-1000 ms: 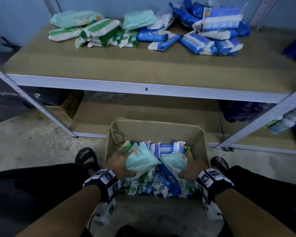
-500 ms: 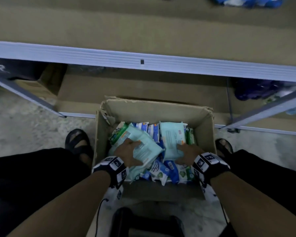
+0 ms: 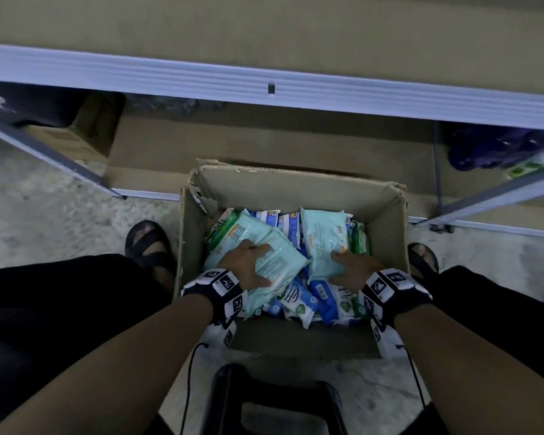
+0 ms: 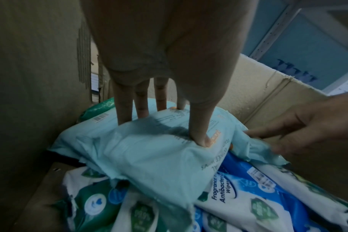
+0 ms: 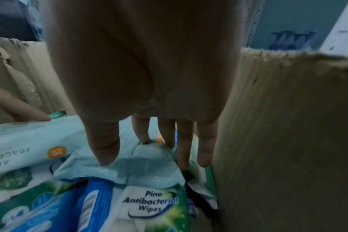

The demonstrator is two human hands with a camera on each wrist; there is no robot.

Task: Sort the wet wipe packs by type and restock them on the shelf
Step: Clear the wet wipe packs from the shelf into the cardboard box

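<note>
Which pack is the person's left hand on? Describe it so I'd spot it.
Look in the torn brown cardboard box on the floor below the shelf. The left hand grips a pale mint-green soft plastic wipe pack lying on top at the left, plain-coloured unlike the blue and green-white packs beneath.

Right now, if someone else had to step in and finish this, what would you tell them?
Left hand: grips a pale teal pack on the left side of the cardboard box.
Right hand: grips a second teal pack on the right side.
Both packs lie on the pile; blue packs and green packs remain beneath.
Done: none visible here; the shelf board above shows bare.
Left: lift these two out, shelve them together, then sort the rest.
</note>
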